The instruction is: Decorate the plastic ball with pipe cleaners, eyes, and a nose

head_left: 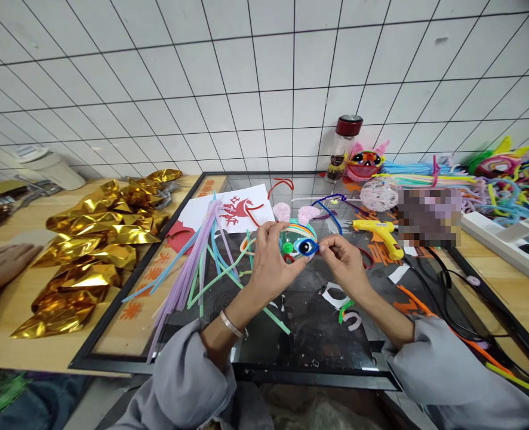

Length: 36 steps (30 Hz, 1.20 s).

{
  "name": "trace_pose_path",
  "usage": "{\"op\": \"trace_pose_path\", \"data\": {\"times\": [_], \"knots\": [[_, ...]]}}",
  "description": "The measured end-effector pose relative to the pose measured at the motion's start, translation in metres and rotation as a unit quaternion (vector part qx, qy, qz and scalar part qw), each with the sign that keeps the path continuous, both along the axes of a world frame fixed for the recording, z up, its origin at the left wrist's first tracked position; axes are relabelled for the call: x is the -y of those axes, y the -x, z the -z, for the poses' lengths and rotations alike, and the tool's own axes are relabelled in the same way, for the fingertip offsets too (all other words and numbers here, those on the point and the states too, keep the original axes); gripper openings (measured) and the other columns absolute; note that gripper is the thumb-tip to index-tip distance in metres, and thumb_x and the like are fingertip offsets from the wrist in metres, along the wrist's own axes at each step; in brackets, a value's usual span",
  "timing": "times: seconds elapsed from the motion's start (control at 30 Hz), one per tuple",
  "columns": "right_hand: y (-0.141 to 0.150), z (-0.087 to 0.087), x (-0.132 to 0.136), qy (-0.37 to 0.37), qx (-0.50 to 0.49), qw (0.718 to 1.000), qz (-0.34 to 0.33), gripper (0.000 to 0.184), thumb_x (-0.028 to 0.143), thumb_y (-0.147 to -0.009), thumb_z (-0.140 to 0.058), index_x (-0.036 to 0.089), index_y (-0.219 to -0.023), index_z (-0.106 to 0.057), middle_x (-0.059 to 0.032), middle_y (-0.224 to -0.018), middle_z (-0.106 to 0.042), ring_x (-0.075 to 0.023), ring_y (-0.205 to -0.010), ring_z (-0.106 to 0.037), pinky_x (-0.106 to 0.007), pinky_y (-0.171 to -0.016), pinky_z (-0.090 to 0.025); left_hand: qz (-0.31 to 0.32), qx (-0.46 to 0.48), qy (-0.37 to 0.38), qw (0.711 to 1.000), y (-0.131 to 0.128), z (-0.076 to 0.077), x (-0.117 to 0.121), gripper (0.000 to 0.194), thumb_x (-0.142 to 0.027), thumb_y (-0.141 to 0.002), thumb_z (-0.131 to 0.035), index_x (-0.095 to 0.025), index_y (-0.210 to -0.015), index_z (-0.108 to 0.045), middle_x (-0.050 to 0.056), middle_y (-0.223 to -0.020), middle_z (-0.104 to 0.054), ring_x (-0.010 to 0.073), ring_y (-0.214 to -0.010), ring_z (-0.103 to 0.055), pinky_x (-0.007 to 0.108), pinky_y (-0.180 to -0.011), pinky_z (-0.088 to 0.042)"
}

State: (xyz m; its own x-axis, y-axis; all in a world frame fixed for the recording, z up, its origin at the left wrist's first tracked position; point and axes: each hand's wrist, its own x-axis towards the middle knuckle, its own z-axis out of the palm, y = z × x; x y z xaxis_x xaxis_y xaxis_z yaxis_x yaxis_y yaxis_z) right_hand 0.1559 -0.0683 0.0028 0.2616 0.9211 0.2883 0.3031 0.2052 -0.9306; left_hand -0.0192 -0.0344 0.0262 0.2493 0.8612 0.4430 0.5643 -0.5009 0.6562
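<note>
My left hand [268, 260] is closed around the side of a round pipe-cleaner animal face [301, 228], with its thumb beneath. Pink fuzzy ears [308, 214] stand on top of the face, and a small green piece [287, 246] sits near its middle. On the side toward my right hand [343, 260] is a black-and-white eye [306, 246] ringed in blue pipe cleaner [314, 250]. The fingertips of that hand pinch the outer corner of this blue ring. Fingers cover part of the face's left side.
Loose purple pipe cleaners [188, 275] fan out at left, near a white sheet [255, 200] with a red print. Gold foil [89, 251] lies farther left, beside another person's hand [0, 269]. At right are a yellow glue gun [383, 234], black cables and a power strip [506, 245]; behind stands a glass bottle [341, 149].
</note>
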Motion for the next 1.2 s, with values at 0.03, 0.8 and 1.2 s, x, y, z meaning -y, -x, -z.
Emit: {"op": "trace_pose_path", "data": {"times": [0.03,0.8,1.2], "knots": [[0.0002,-0.0001,-0.0002,-0.002,-0.002,1.0,0.0,0.019,0.037,-0.082,-0.061,0.021,-0.072,-0.06,-0.002,-0.073,-0.061,-0.0172,-0.07,-0.056,-0.031,-0.067,-0.045,0.002,-0.004,-0.003,1.0,0.0002,-0.0002,0.0002,0.065,-0.024,-0.069,-0.079,-0.021,-0.126,-0.048,0.011,-0.125,-0.049,0.0295,-0.126,-0.051,0.049,-0.109,-0.045],[0.004,0.0006,-0.0016,-0.036,0.03,0.999,-0.004,0.016,0.033,-0.084,-0.059,0.022,-0.073,-0.061,-0.0012,-0.073,-0.06,-0.0164,-0.069,-0.055,-0.031,-0.067,-0.045,0.045,-0.057,-0.16,0.984,0.0039,0.0021,0.0024,0.028,-0.027,-0.083,-0.07,-0.025,-0.111,-0.069,0.013,-0.135,-0.05,0.0309,-0.128,-0.051,0.047,-0.106,-0.045],[0.0047,-0.0007,-0.0005,-0.045,0.052,0.998,-0.012,0.016,0.032,-0.088,-0.058,0.023,-0.075,-0.059,-0.001,-0.074,-0.059,-0.0173,-0.072,-0.056,-0.031,-0.069,-0.045,0.033,-0.076,-0.141,0.986,0.0032,-0.0008,0.0016,0.02,-0.028,-0.085,-0.069,-0.027,-0.104,-0.072,0.011,-0.133,-0.054,0.0298,-0.124,-0.053,0.046,-0.103,-0.046]]}}
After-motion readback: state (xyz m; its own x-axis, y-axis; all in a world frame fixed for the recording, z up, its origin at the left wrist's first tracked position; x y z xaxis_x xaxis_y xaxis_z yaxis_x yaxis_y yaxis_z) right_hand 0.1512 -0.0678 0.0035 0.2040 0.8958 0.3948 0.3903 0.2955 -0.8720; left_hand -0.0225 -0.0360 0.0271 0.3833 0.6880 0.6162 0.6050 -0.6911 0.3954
